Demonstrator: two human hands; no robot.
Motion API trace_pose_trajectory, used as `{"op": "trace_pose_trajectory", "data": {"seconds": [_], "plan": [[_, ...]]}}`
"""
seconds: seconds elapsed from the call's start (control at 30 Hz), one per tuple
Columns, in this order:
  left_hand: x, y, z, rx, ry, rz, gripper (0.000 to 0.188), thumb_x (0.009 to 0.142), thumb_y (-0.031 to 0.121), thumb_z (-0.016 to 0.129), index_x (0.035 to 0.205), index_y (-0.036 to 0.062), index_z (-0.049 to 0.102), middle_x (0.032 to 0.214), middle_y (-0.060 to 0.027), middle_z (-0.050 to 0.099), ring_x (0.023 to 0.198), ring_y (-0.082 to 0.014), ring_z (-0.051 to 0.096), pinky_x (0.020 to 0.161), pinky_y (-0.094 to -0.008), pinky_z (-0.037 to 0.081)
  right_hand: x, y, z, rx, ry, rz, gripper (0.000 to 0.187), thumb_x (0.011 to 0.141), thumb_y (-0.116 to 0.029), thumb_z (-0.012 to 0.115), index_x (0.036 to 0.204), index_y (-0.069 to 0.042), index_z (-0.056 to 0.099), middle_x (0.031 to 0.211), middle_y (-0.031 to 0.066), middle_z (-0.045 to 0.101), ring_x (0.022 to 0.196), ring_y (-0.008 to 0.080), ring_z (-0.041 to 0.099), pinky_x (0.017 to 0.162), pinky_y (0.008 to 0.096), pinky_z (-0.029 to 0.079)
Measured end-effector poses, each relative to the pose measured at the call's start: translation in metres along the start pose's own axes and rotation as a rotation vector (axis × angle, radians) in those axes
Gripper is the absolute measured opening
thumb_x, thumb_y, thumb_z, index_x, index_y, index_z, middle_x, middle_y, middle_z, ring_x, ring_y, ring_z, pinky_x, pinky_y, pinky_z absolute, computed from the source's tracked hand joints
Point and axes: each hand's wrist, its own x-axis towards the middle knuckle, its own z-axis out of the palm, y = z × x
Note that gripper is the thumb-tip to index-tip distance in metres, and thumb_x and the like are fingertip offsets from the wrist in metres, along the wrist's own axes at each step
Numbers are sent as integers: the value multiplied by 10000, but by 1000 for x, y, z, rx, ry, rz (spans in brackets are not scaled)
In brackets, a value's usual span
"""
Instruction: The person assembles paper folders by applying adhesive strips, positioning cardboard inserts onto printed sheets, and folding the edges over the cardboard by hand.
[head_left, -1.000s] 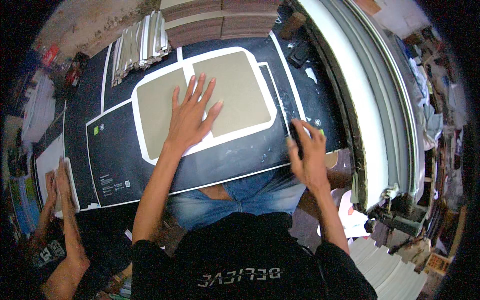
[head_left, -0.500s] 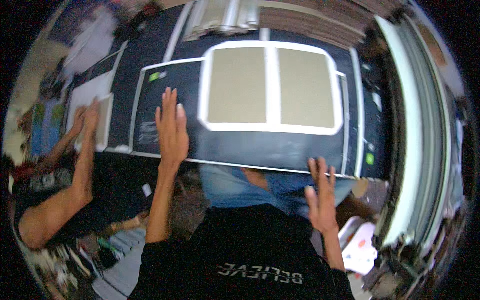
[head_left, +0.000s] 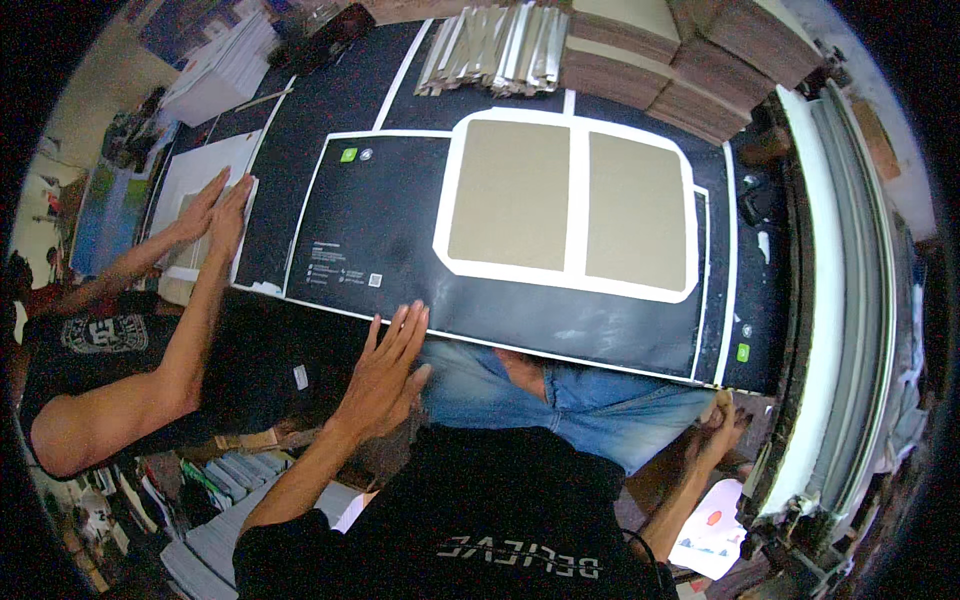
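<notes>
A white sheet with cut corners (head_left: 577,200) bears two tan boards (head_left: 512,195) side by side, with a white strip between them. It lies on a dark printed sheet (head_left: 375,215) with white edges. My left hand (head_left: 385,375) is at the dark sheet's near edge, fingers stretched out and fingertips on the edge, holding nothing. Down by the table's near right corner is my right hand (head_left: 718,432), next to a tan wooden end (head_left: 722,400). Its fingers are dim and partly hidden, so I cannot make out their grip.
To the left a co-worker's hands (head_left: 222,210) press on a pale board. Cut strips (head_left: 495,50) lie at the back, beside stacks of brown board (head_left: 690,60). A long pale-edged machine or roller (head_left: 815,300) bounds the right side. Paper piles (head_left: 225,70) stand at far left.
My left hand has come down and right to the sheet's near edge. My right hand has moved down and right from the near edge. The view has shifted, with the sheets lower and further right.
</notes>
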Motion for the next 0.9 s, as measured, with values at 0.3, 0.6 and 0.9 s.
{"op": "trace_pose_trajectory", "data": {"seconds": [0.3,0.6,0.9], "plan": [[43,45,7,-901,520,-82,133,964,44,628,967,-45,726,777,-105,746,700,-142,742,641,-271,578,-41,-48,87,673,304,-176,618,1006,-430,519,1476,-34,457,1464,172,491,1326,301,513,1138,432,379],[168,195,-40,-1473,360,260,485,1104,400,367,1273,9,598,1334,-194,617,1274,-236,558,1110,-401,384,-160,-152,132,-281,-480,-724,840,993,-307,481,1602,35,13,1673,256,55,1565,363,13,1248,483,33],[123,238,12,-1979,-108,10,615,1124,349,261,1600,-14,122,1680,-140,120,1552,-232,91,1264,-372,79,-110,-190,204,-174,-604,-446,710,1088,-431,304,1610,-2,86,1686,220,-1,1563,330,-21,1255,434,38]]}}
